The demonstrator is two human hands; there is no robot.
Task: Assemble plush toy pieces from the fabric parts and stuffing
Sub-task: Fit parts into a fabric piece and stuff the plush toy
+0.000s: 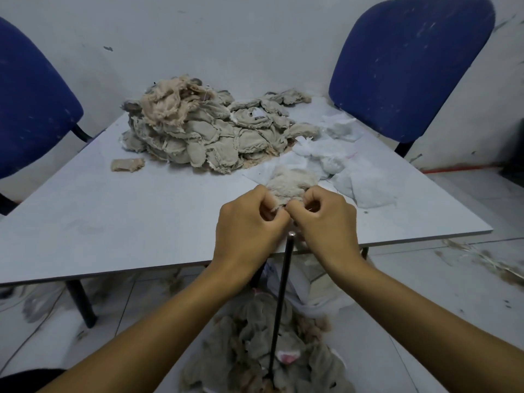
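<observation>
**Working the plush piece over the rod tip**

Your left hand (pixel 249 222) and right hand (pixel 326 219) both have their fingers curled tight, pinching the near edge of one beige plush piece (pixel 292 182). It sits at the near edge of the table (pixel 113 222), just above the tip of a black rod (pixel 283 293) that rises from the floor.

My read: you're opening the piece's mouth to turn or stuff it on the rod.

- Keep both pinches on the opening's rim, close together, so the fabric doesn't bunch.
- Line the opening up with the rod tip before you push down; an off-centre push risks straining the seam.
- White stuffing (pixel 340 163) lies just beyond the piece, within reach.
- The pile of unfinished parts (pixel 204 131) sits further back, well apart from your hands.

Hard to make out:
- The opening itself, hidden behind your knuckles.
- Whether the rod tip touches the fabric.
- The rod's base, buried in a grey plush heap (pixel 255 350) on the floor.
</observation>
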